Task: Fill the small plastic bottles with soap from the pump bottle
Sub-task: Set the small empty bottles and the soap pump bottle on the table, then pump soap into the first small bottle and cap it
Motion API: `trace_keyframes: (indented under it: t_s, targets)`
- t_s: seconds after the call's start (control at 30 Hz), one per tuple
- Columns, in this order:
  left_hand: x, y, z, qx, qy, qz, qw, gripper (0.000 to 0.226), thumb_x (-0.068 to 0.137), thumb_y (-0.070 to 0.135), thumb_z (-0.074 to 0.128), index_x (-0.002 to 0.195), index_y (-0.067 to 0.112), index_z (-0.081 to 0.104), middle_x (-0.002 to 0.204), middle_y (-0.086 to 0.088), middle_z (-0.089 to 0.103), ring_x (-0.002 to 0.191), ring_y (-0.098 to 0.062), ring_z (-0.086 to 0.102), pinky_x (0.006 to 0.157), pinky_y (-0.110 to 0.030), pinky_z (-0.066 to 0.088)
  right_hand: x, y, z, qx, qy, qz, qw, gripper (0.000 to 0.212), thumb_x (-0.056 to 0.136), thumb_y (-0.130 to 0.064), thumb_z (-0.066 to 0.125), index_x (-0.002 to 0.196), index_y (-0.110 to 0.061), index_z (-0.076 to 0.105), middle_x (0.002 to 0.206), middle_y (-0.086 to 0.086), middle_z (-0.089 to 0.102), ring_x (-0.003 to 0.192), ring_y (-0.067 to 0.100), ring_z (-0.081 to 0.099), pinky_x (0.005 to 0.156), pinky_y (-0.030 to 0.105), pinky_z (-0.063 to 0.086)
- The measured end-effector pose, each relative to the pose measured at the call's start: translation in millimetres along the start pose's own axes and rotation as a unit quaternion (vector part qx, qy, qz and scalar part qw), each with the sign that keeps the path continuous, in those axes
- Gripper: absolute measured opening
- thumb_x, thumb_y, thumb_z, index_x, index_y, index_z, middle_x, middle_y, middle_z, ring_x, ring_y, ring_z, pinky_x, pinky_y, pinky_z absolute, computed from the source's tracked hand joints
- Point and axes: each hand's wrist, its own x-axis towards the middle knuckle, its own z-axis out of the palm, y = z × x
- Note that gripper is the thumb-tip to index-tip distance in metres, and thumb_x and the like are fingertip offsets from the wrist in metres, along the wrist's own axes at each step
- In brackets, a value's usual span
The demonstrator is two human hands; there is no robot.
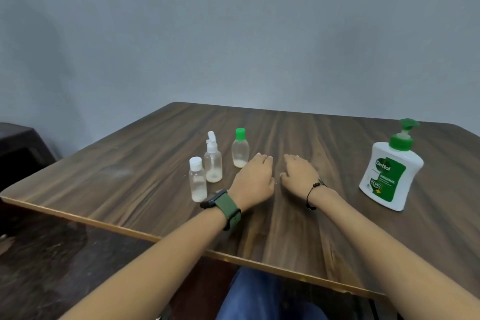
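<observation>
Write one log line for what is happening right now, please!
phase: before filling | left hand: flat on table | right hand: flat on table | small bottles: capped | pump bottle: untouched

Three small clear bottles stand upright at left, each holding a little whitish residue: a white-capped bottle (198,180) nearest, a spray-top bottle (213,161) touching it behind, and a green-capped bottle (240,148) farther back. The white pump bottle (391,174), green-labelled, stands upright well apart at right.

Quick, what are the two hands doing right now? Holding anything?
Left hand: open, resting on the table, holding nothing.
Right hand: open, resting on the table, holding nothing.
</observation>
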Motion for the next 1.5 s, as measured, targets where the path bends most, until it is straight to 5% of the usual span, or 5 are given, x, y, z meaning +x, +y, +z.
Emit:
trace_keyframes:
  t_s: [0.4, 0.57, 0.73, 1.37, 1.5]
  targets:
    - [-76, -42, -77, -0.001, 0.303, -0.098, 0.948, 0.025, 0.075, -0.004, 0.058, 0.101, -0.003, 0.060, 0.099, -0.018, 0.060, 0.096, -0.028, 0.049, 0.083, -0.027, 0.034, -13, -96, -8, 0.168, 0.100, -0.110, 0.975, 0.028, 0.085, -0.011, 0.048, 0.110, -0.008, 0.058, 0.103, 0.011, 0.067, 0.096, 0.029, 0.060, 0.076, 0.031, 0.045]
    - [-98, -66, -70, -0.123, 0.213, -0.257, 0.935, 0.036, 0.080, 0.008, 0.063, 0.114, 0.002, 0.055, 0.111, -0.012, 0.055, 0.106, -0.027, 0.047, 0.087, -0.027, 0.035, -16, -137, -6, 0.221, 0.079, -0.143, 0.961, 0.022, 0.088, -0.022, 0.050, 0.100, -0.009, 0.064, 0.093, 0.012, 0.071, 0.092, 0.028, 0.062, 0.077, 0.035, 0.045]
    - [-95, -66, -61, -0.161, 0.171, -0.292, 0.927, 0.011, 0.079, 0.004, 0.056, 0.070, -0.002, 0.054, 0.073, -0.016, 0.062, 0.072, -0.032, 0.057, 0.061, -0.040, 0.042, -17, -156, 7, 0.190, 0.066, -0.173, 0.964, 0.031, 0.087, -0.035, 0.054, 0.104, -0.010, 0.058, 0.090, 0.012, 0.068, 0.089, 0.029, 0.061, 0.071, 0.034, 0.041]
    - [-36, -25, -29, -0.293, 0.150, -0.124, 0.936, 0.010, 0.079, 0.017, 0.068, 0.082, 0.019, 0.059, 0.066, 0.012, 0.054, 0.062, -0.002, 0.051, 0.055, -0.012, 0.038, -20, -68, -36, 0.219, 0.067, -0.163, 0.960, 0.034, 0.080, 0.003, 0.047, 0.110, -0.007, 0.059, 0.107, 0.008, 0.063, 0.097, 0.020, 0.055, 0.086, 0.025, 0.041]
    - [-27, -20, -23, -0.294, 0.141, -0.125, 0.937, 0.013, 0.077, 0.016, 0.069, 0.089, 0.018, 0.065, 0.076, 0.006, 0.063, 0.074, -0.011, 0.059, 0.064, -0.025, 0.047, -18, -57, -36, 0.229, 0.094, -0.110, 0.963, 0.029, 0.083, -0.028, 0.061, 0.109, -0.015, 0.057, 0.093, -0.005, 0.056, 0.080, 0.009, 0.051, 0.072, 0.022, 0.041]
